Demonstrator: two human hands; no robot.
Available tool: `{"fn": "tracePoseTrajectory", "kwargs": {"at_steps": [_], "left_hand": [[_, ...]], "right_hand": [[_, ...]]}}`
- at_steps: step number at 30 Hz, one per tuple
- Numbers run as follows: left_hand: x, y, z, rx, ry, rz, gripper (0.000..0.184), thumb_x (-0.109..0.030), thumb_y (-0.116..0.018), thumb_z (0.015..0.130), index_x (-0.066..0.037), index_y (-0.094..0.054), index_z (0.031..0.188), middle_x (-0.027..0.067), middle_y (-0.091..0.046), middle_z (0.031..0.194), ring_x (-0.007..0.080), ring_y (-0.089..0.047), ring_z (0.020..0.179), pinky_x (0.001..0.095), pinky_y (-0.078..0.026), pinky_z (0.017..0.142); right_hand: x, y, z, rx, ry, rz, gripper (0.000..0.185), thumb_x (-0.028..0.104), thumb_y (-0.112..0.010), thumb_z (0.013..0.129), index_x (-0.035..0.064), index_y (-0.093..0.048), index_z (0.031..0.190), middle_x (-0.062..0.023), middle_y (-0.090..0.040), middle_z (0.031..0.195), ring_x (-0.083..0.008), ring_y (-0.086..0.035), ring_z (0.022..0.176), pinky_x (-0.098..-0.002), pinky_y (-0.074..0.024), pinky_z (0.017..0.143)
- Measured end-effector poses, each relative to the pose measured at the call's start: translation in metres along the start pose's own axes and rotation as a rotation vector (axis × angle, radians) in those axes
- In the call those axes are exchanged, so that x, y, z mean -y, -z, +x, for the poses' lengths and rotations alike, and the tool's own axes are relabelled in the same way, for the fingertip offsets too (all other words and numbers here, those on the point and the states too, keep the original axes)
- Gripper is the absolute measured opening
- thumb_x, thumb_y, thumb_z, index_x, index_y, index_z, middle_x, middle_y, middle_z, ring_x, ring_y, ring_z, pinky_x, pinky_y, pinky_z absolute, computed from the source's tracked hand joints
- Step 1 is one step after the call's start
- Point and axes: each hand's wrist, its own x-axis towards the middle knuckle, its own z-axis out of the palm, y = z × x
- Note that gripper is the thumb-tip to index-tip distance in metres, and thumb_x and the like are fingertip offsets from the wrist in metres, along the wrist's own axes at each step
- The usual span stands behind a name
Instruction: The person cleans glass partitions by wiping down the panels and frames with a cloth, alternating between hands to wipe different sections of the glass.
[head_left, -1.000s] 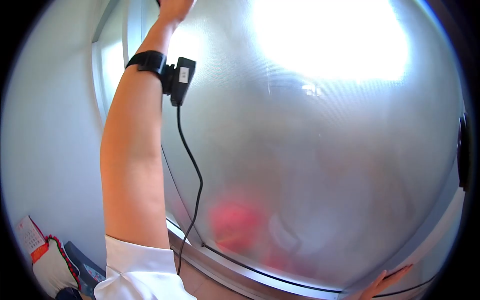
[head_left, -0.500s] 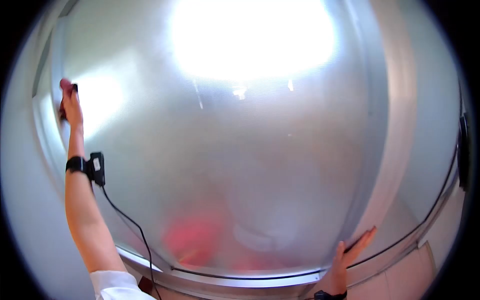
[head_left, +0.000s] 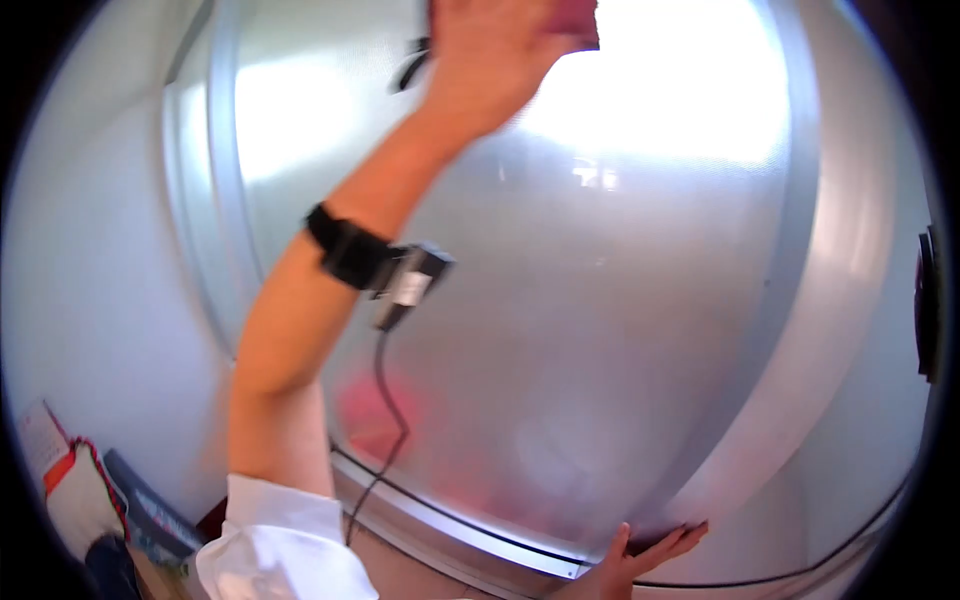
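Note:
High on a frosted glass door panel (head_left: 520, 330), my left hand (head_left: 490, 60) is closed on a dark red cloth (head_left: 574, 25) pressed to the surface. The top of that hand is cut off by the frame's upper edge. A small black strap (head_left: 412, 66) shows beside its fingers. Low on the right, my right hand (head_left: 640, 560) has its fingers stretched out against the bottom of the metal door frame (head_left: 770, 430). Blurred red shapes (head_left: 380, 410) show through the glass.
A black device (head_left: 412, 285) on my left wrist trails a cable (head_left: 400, 420) across the panel. Bags and other items (head_left: 90, 500) stand by the white wall (head_left: 110, 270) at lower left. A metal track (head_left: 480, 530) runs below the door. A dark object (head_left: 926, 305) sits at far right.
My left hand has swept from the panel's left edge to its top middle, cloth in hand. My right hand appears slightly lower and further left. The view has shifted, bringing in the bags.

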Motion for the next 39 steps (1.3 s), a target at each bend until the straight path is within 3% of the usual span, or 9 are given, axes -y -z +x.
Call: {"fn": "tracePoseTrajectory", "kwargs": {"at_steps": [4, 5, 9, 18, 21, 24, 31, 33, 39], "left_hand": [[-0.035, -0.004, 0.02, -0.044, -0.158, -0.43, 0.067, -0.023, -0.065, 0.079, -0.007, -0.039, 0.138, 0.016, -0.036, 0.143, 0.0356, -0.03, 0.133, 0.0525, -0.025, 0.105], [-0.045, -0.003, 0.021, -0.309, -0.223, -0.325, 0.045, -0.026, -0.068, 0.071, -0.01, -0.058, 0.112, 0.007, -0.056, 0.118, 0.0306, -0.044, 0.12, 0.0533, -0.03, 0.099], [-0.081, -0.007, 0.002, -0.288, -0.371, -0.456, 0.036, -0.039, -0.066, 0.072, -0.02, -0.063, 0.102, -0.0034, -0.056, 0.112, 0.0265, -0.044, 0.118, 0.0595, -0.028, 0.099], [-0.058, 0.009, -0.055, -0.147, -0.483, -0.5, 0.045, -0.037, -0.065, 0.074, -0.026, -0.059, 0.118, -0.0056, -0.052, 0.127, 0.0231, -0.04, 0.126, 0.0571, -0.028, 0.1], [0.027, -0.006, -0.074, -0.403, -0.49, -0.289, 0.047, -0.028, -0.063, 0.077, -0.022, -0.056, 0.123, -0.0004, -0.05, 0.131, 0.0245, -0.04, 0.127, 0.0516, -0.029, 0.101], [0.096, 0.044, -0.103, 0.165, -0.178, -0.067, 0.08, -0.018, -0.062, 0.076, -0.016, -0.024, 0.147, 0.0123, -0.015, 0.154, 0.0326, -0.01, 0.142, 0.0541, -0.01, 0.113], [0.236, 0.042, -0.148, 0.02, -0.019, -0.22, 0.073, -0.021, -0.057, 0.08, -0.01, -0.026, 0.146, 0.0153, -0.021, 0.152, 0.0339, -0.016, 0.141, 0.0498, -0.013, 0.113], [0.234, 0.059, -0.157, -0.088, 0.184, -0.426, 0.054, -0.015, -0.056, 0.082, -0.012, -0.047, 0.135, 0.0081, -0.044, 0.139, 0.026, -0.038, 0.13, 0.0403, -0.028, 0.107], [0.241, 0.081, -0.216, 0.084, 0.539, -0.186, 0.057, -0.03, -0.041, 0.095, -0.006, -0.026, 0.145, 0.0138, -0.031, 0.147, 0.0284, -0.03, 0.135, 0.0357, -0.021, 0.111]], "right_hand": [[0.029, 0.002, 0.011, -0.027, -0.107, -0.046, 0.074, 0.035, -0.057, 0.09, 0.0126, -0.018, 0.148, -0.024, -0.009, 0.152, -0.0432, -0.011, 0.139, -0.0609, -0.0139, 0.106], [0.044, 0.004, 0.018, -0.019, -0.102, -0.035, 0.074, 0.035, -0.057, 0.09, 0.0126, -0.018, 0.148, -0.024, -0.009, 0.152, -0.0432, -0.011, 0.139, -0.0609, -0.0139, 0.106], [0.067, 0.005, 0.038, -0.05, -0.173, -0.079, 0.078, 0.041, -0.055, 0.091, -0.0002, -0.017, 0.145, -0.0273, -0.012, 0.15, -0.0426, -0.016, 0.138, -0.0557, -0.0161, 0.109], [-0.014, 0.034, -0.007, -0.163, -0.083, -0.25, 0.083, 0.045, -0.055, 0.09, -0.0051, -0.017, 0.144, -0.0325, -0.013, 0.147, -0.0498, -0.018, 0.134, -0.0595, -0.0182, 0.107], [-0.008, 0.026, -0.017, -0.184, -0.081, -0.241, 0.084, 0.044, -0.056, 0.09, -0.0048, -0.016, 0.145, -0.031, -0.012, 0.148, -0.0492, -0.018, 0.134, -0.0595, -0.0171, 0.107], [-0.009, 0.033, -0.021, -0.199, -0.102, -0.269, 0.085, 0.045, -0.057, 0.089, -0.0042, -0.016, 0.145, -0.0306, -0.013, 0.148, -0.0489, -0.019, 0.134, -0.0598, -0.0178, 0.106], [-0.007, 0.036, -0.026, -0.229, -0.207, -0.132, 0.073, 0.036, -0.051, 0.093, 0.0021, -0.015, 0.147, -0.0191, -0.01, 0.153, -0.0365, -0.013, 0.141, -0.049, -0.0121, 0.113], [-0.003, 0.047, -0.026, -0.255, -0.209, -0.165, 0.073, 0.035, -0.05, 0.094, -0.0002, -0.015, 0.146, -0.0199, -0.01, 0.153, -0.0379, -0.013, 0.141, -0.0488, -0.0123, 0.112], [-0.039, 0.06, -0.024, -0.167, -0.106, -0.238, 0.071, 0.034, -0.05, 0.093, 0.0004, -0.017, 0.146, -0.0244, -0.012, 0.151, -0.0419, -0.015, 0.139, -0.0507, -0.015, 0.111]]}}
